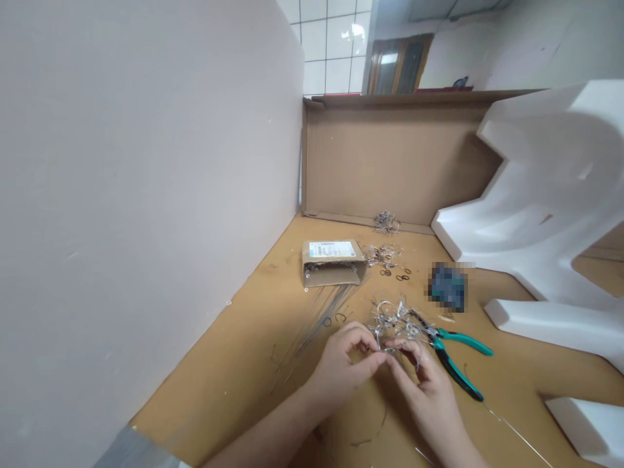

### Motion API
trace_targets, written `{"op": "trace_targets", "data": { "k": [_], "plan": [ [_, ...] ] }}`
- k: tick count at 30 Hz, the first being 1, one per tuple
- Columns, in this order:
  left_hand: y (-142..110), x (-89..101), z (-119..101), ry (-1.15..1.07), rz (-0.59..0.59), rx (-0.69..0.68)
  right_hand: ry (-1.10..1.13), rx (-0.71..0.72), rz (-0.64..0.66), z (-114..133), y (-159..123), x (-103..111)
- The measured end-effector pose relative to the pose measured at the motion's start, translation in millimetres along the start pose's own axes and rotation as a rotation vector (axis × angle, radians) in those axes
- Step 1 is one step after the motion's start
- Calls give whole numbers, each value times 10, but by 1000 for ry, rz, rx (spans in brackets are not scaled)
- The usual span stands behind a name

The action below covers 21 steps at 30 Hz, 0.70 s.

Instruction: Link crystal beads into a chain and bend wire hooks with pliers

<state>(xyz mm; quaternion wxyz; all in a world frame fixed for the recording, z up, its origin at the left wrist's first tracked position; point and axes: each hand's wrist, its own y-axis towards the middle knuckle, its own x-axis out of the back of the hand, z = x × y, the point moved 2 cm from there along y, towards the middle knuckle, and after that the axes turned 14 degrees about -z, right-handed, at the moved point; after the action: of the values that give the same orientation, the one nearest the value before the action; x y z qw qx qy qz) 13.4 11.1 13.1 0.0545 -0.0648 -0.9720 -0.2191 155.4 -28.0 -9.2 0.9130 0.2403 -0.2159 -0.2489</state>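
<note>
My left hand [344, 367] and my right hand [429, 390] meet over a wooden table [234, 383], fingertips pinched together on a small bent wire piece [387, 348]. Just beyond the fingers lies a tangled pile of shiny wire hooks and rings [392, 318]. Green-handled pliers [451, 354] lie on the table right beside my right hand, jaws pointing into the pile. A bundle of thin straight wires [324, 318] stretches from a small cardboard box [332, 262] toward my left hand.
A tall white panel [146, 195] walls off the left. A cardboard sheet [394, 162] stands at the back, more wire pieces [387, 223] at its foot. White foam blocks [546, 208] fill the right side. Small dark rings [397, 275] lie near the box.
</note>
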Motion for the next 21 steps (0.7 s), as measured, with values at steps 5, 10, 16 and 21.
{"op": "trace_targets", "data": {
  "k": [5,10,16,21],
  "plan": [
    [-13,-20,22,-134,-41,69,20,72,-38,34,-27,-20],
    [-33,-53,51,-160,-91,139,13,92,-42,67,-49,-39],
    [-51,-45,41,-185,-101,143,89,14,61,77,-44,11],
    [-80,-27,18,-108,2,-111,120,-76,69,76,-52,42]
  ]
}}
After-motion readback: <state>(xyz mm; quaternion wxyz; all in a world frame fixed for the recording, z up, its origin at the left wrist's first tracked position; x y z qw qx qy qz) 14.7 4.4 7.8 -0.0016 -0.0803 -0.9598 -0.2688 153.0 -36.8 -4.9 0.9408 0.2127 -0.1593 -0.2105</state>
